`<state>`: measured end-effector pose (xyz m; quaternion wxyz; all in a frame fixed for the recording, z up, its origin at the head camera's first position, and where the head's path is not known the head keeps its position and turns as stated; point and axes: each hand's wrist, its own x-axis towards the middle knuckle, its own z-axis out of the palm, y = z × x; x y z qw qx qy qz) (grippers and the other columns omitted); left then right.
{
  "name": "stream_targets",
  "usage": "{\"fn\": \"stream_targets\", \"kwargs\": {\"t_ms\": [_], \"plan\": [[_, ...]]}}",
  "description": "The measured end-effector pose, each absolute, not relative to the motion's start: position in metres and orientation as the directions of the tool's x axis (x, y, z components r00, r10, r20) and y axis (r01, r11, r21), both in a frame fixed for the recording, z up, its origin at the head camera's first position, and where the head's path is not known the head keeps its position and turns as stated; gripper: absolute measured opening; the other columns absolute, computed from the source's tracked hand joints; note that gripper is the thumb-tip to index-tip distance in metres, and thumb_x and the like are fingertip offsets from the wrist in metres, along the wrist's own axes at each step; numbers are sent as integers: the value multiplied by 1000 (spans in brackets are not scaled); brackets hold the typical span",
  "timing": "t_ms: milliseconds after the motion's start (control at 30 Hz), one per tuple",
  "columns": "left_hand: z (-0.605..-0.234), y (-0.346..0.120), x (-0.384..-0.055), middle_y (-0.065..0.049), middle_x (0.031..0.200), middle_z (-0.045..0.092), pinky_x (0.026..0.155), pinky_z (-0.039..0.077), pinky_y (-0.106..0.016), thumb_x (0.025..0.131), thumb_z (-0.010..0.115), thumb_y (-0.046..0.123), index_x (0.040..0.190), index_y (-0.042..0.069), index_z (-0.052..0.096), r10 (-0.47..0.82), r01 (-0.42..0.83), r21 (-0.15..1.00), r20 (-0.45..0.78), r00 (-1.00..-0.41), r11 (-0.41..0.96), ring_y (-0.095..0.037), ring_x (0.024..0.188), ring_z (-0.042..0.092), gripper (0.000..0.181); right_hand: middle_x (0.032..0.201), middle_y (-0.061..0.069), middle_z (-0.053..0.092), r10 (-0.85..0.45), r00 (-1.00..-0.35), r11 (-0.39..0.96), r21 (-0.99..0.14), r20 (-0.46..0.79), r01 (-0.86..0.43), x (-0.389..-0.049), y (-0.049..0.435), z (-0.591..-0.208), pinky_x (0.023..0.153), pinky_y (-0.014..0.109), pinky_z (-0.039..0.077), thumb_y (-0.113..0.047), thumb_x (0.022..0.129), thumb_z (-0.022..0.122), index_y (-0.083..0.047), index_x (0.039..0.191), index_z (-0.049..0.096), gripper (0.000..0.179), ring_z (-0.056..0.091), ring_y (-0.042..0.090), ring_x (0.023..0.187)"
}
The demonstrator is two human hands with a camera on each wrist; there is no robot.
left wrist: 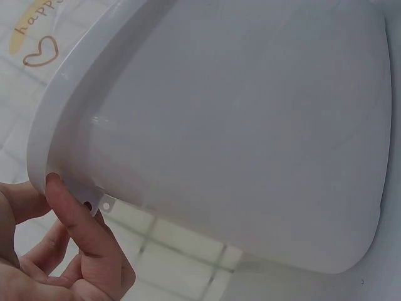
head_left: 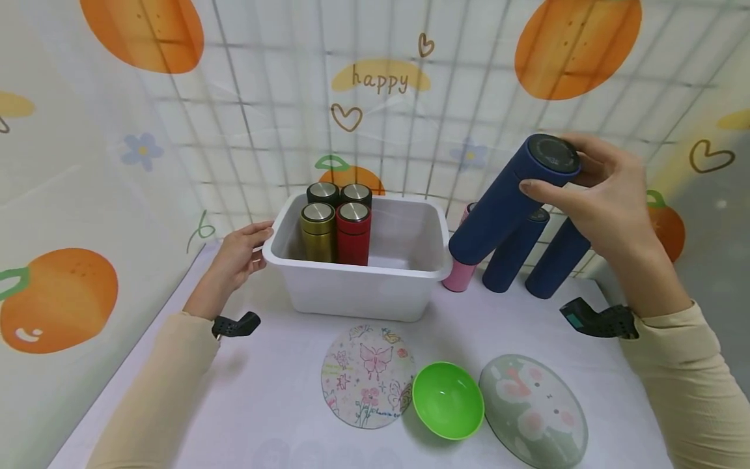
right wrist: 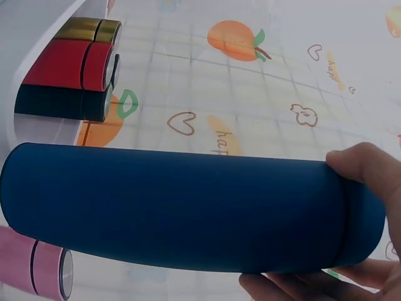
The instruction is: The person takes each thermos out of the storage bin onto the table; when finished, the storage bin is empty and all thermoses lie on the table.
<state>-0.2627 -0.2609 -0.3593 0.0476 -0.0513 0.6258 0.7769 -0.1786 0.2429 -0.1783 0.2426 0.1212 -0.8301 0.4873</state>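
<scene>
My right hand (head_left: 615,189) grips a dark blue thermos bottle (head_left: 510,195) near its lid, holding it tilted, its base by the right rim of a white plastic bin (head_left: 357,293). In the right wrist view the blue thermos (right wrist: 182,210) lies across between thumb and fingers. At the bin's left end my left hand (head_left: 237,254) holds the rim, also seen in the left wrist view, where the fingers (left wrist: 81,219) curl at the bin's edge (left wrist: 39,138). Inside the bin's left part stand a gold thermos (head_left: 318,238), a red thermos (head_left: 353,238) and two dark ones (head_left: 323,191) behind.
Right of the bin stand two more blue thermoses (head_left: 510,260) and a pink one (head_left: 459,278), partly hidden. In front lie a round butterfly-patterned mat (head_left: 366,378), a green bowl (head_left: 448,400) and an oval bunny-patterned mat (head_left: 536,410). A wire grid behind printed sheeting (head_left: 398,143) backs the table.
</scene>
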Motion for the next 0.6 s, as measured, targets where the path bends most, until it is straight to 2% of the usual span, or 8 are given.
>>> {"fn": "stream_targets", "kwargs": {"t_ms": [600], "plan": [[-360,-262,-264,2,103,67,60,50,-21,100,65,20,142,8,51,16,-144,967,-144,-989,-212,-10,74,63,47,102,-8,70,98,-883,533,-773,459,-343,-165,270,-189,69,13,50,-10,74,90,-17,127,68,58,64,9,98]]}}
